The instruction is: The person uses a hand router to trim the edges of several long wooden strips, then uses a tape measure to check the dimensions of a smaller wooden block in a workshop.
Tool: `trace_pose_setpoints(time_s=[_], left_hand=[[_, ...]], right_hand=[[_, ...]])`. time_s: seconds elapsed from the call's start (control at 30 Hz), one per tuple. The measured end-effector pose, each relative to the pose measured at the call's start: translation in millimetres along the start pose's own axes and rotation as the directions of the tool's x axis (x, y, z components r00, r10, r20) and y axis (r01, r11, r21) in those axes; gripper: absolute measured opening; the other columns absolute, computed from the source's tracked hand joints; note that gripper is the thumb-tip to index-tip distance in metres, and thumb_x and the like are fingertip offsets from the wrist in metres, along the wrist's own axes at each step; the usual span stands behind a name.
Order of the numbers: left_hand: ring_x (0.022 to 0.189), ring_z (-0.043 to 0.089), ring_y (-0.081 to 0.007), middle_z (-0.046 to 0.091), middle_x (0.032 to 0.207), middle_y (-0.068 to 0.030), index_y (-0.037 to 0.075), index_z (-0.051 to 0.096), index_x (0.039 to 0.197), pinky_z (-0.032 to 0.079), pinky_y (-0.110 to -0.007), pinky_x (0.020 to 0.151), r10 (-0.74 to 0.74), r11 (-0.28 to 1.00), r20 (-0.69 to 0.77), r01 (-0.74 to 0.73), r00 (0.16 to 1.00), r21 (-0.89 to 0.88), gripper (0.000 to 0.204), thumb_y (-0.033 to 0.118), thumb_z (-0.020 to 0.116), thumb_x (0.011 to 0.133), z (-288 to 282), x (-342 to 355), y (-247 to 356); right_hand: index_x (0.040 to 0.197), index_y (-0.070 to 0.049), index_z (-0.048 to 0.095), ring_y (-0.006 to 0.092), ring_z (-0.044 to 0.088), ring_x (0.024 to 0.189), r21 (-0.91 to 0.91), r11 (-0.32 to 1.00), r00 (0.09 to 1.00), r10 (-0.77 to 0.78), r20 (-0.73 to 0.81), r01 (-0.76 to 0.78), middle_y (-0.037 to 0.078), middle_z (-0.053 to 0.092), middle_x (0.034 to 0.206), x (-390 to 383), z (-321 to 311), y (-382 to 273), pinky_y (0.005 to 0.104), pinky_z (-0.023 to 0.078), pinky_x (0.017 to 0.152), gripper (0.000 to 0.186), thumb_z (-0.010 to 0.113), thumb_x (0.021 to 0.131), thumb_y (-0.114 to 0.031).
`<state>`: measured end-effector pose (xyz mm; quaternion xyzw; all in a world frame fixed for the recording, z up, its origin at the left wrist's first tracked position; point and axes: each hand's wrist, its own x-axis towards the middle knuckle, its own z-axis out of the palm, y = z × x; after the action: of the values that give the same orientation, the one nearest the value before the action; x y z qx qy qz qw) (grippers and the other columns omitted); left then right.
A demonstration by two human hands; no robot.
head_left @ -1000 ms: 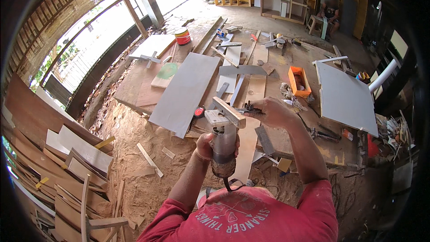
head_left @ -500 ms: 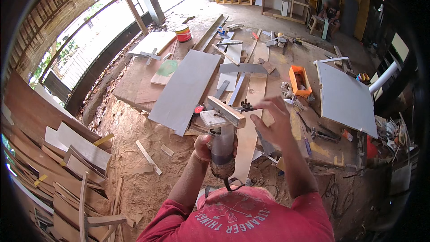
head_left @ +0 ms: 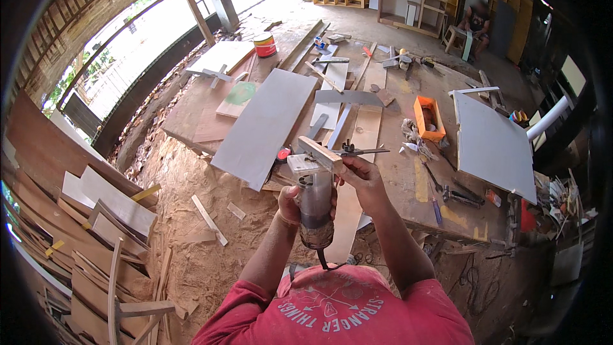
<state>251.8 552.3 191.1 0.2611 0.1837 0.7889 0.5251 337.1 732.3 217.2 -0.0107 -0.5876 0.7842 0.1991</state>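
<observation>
My left hand (head_left: 289,203) is wrapped round the body of a handheld trim router (head_left: 316,209), held upright with its pale base plate (head_left: 304,165) on top and its cord hanging down. Across the base lies a wooden block (head_left: 318,153), set at a slant. My right hand (head_left: 367,181) is closed at the router's right side, fingers against the block's near end. Exactly what those fingertips pinch is hidden. Just beyond the right hand, a black clamp (head_left: 364,151) lies on the worktable.
The wide wooden worktable (head_left: 408,185) carries a grey panel (head_left: 265,128), a handsaw blade (head_left: 348,97), an orange box (head_left: 429,118), a red tape measure (head_left: 283,154) and a large white board (head_left: 495,147). Board offcuts (head_left: 108,204) lean at left. A person (head_left: 476,22) sits at the far right.
My right hand, raised and spread beside the router before, has come in leftward and closed at the wooden block's near end. The left hand keeps its hold on the router.
</observation>
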Motion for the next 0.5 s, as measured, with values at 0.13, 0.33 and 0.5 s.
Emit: trace_pose_setpoints(time_s=[0.13,0.33,0.5], left_hand=[[0.086,0.073,-0.0367,0.067,0.109,-0.0242,-0.002,0.039,0.148,0.062,-0.047,0.077,0.003,1.000,0.053,-0.003,0.999,0.007,0.101,0.066,0.067,0.078,-8.8,-3.3,-1.3],[0.087,0.073,-0.0350,0.067,0.111,-0.0223,-0.001,0.045,0.145,0.061,-0.046,0.076,-0.022,0.998,0.049,0.019,0.999,0.067,0.100,0.070,0.065,0.077,-3.7,-0.1,-0.9],[0.092,0.071,-0.0357,0.068,0.112,-0.0240,-0.005,0.045,0.145,0.059,-0.045,0.083,-0.024,1.000,-0.032,0.025,0.999,0.007,0.102,0.065,0.068,0.075,-5.3,-2.9,-7.7]], right_hand=[[0.116,0.001,0.072,0.0097,0.065,0.086,0.083,0.996,1.000,-0.014,0.008,0.013,0.003,0.072,0.094,-0.9,3.2,6.7,0.0267,0.053,0.077,0.022,0.072,0.100,-0.013],[0.111,0.000,0.073,0.0096,0.066,0.082,0.028,0.999,0.997,-0.045,-0.059,0.047,0.002,0.073,0.092,1.4,-1.8,13.3,0.0269,0.053,0.077,0.017,0.071,0.100,-0.013],[0.108,0.000,0.074,0.0078,0.066,0.083,-0.049,0.999,0.999,-0.015,-0.039,0.013,0.000,0.073,0.092,1.2,-7.2,17.1,0.0260,0.053,0.076,0.021,0.067,0.103,-0.019]])
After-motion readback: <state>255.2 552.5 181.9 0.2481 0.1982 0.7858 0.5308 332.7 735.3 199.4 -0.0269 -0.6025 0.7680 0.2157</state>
